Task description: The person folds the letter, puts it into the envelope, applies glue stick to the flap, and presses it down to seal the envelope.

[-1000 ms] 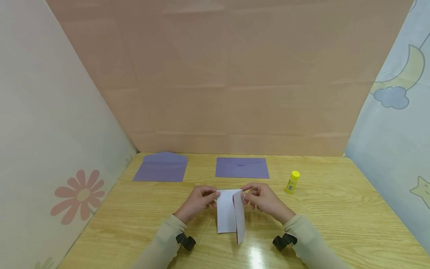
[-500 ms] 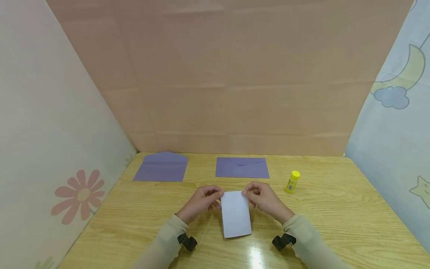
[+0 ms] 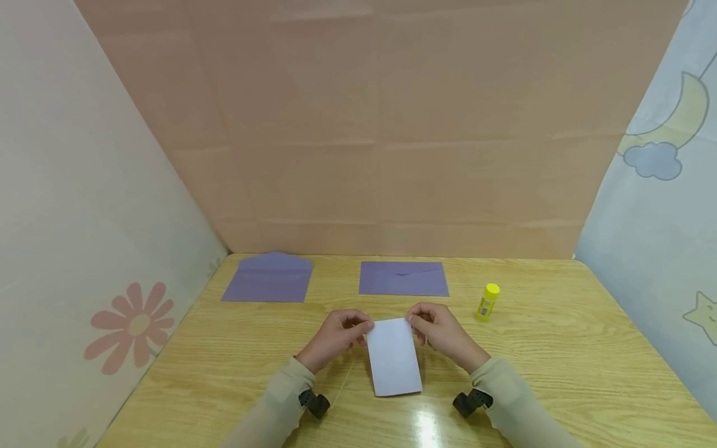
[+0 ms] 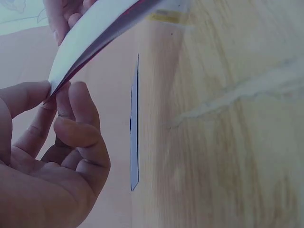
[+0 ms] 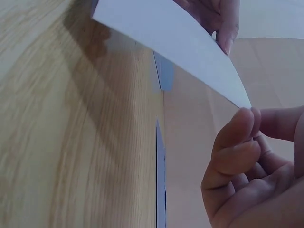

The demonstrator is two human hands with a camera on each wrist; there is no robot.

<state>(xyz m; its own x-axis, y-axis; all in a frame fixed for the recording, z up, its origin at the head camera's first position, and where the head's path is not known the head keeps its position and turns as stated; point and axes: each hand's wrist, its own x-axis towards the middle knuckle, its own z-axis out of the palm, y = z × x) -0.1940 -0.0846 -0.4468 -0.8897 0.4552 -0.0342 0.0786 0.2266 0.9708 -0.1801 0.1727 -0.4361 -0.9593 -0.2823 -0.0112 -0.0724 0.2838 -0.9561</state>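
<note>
A folded white card (image 3: 394,361) is held up off the wooden table, blank side facing me. My left hand (image 3: 337,336) pinches its top left corner between thumb and forefinger. At the top right corner, the thumb and forefinger of my right hand (image 3: 440,331) pinch it too. In the left wrist view the folded card (image 4: 88,40) shows layers slightly apart, with red along an inner edge. The right wrist view has the card (image 5: 166,45) bowed, its lower end above the table. What is on the inside is hidden.
A purple envelope with its flap up (image 3: 269,286) lies at the back left. Another purple envelope, flap down (image 3: 403,280), lies at back centre. A yellow glue stick (image 3: 488,303) stands to the right. Wall sheets border the wooden table (image 3: 560,348).
The card was partly unfolded, with its right panel swung out; it now shows one flat white face. Both hands have shifted slightly right and keep hold of its top corners.
</note>
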